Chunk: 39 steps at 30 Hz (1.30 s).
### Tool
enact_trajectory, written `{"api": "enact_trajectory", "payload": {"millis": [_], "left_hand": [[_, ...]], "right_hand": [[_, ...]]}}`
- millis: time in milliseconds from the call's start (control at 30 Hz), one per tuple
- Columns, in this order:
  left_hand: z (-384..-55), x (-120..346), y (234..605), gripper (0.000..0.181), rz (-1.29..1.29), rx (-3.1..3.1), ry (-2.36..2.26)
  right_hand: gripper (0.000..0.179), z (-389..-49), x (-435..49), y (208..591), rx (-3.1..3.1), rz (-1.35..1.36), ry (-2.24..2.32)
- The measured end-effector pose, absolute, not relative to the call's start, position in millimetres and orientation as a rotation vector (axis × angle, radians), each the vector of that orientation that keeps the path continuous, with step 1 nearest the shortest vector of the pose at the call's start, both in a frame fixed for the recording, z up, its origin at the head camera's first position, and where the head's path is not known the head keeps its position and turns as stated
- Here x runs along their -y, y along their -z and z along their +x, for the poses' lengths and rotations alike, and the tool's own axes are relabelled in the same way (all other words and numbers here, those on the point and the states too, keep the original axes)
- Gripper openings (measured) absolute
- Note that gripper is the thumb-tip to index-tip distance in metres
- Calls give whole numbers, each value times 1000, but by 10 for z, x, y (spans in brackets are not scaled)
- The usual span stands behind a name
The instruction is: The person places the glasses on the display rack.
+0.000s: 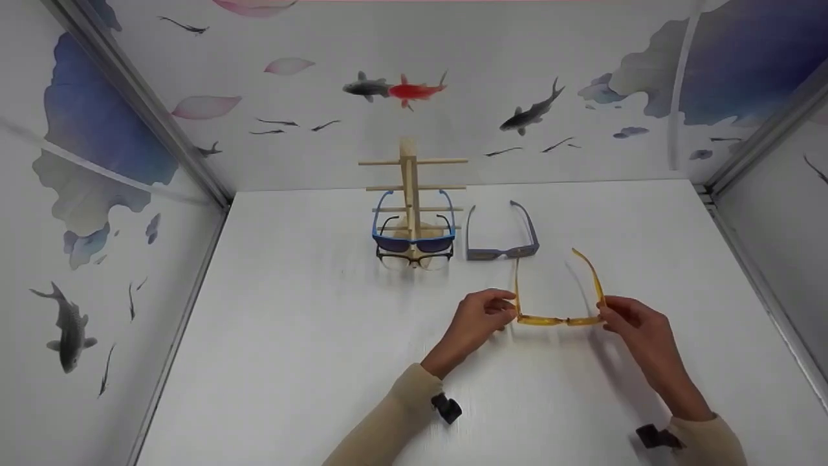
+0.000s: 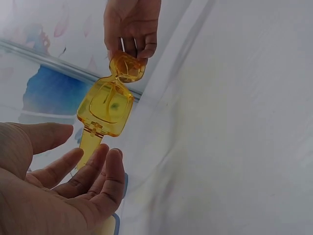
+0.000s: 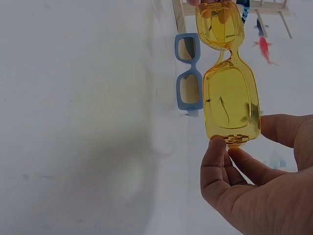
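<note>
A pair of yellow translucent glasses [image 1: 541,320] is held above the white table, temples unfolded and pointing away from me. My right hand [image 1: 640,327] pinches it at the hinge corner; in the right wrist view, thumb and fingers [image 3: 213,156] meet the frame's end there. At the opposite hinge is my left hand [image 1: 475,323], its thumb apart from its loosely bent fingers [image 2: 115,171], which overlap the yellow temple in the left wrist view. Just beyond lies a pair of blue-grey sunglasses [image 1: 501,254] on the table, temples unfolded.
Left of the sunglasses stands a wooden display rack [image 1: 409,171] with several crossbars. Blue sunglasses [image 1: 414,244] and dark-framed glasses [image 1: 396,260] hang on its lower part. Printed wall panels enclose the white table [image 1: 291,362] at the back and sides.
</note>
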<state>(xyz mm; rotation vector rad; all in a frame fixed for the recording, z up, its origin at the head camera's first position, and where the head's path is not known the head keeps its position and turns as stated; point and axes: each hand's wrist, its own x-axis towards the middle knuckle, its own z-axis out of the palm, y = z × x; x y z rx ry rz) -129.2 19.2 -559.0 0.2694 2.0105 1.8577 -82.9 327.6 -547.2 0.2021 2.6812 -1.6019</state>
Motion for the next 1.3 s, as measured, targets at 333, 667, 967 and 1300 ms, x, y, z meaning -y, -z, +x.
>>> {"api": "enact_trajectory", "payload": {"millis": [333,667,967,1300], "left_hand": [[-1306,-85,5561,34,256,-2020,-1884],[-1330,18,5543,36,202,-2035,-1882],[-1324,126,5546,37,254,-2073,-1909],[-1309,222,5437,40,248,-2108,-1895]], "right_hand": [[49,-809,-3150,5409,-2633,175,1679],[44,-826,-3037,5399,-2592,150,1738],[37,-845,-2957,5384,-2557,151,1802],[35,-829,-2876,5307,-2564,88,1811]]}}
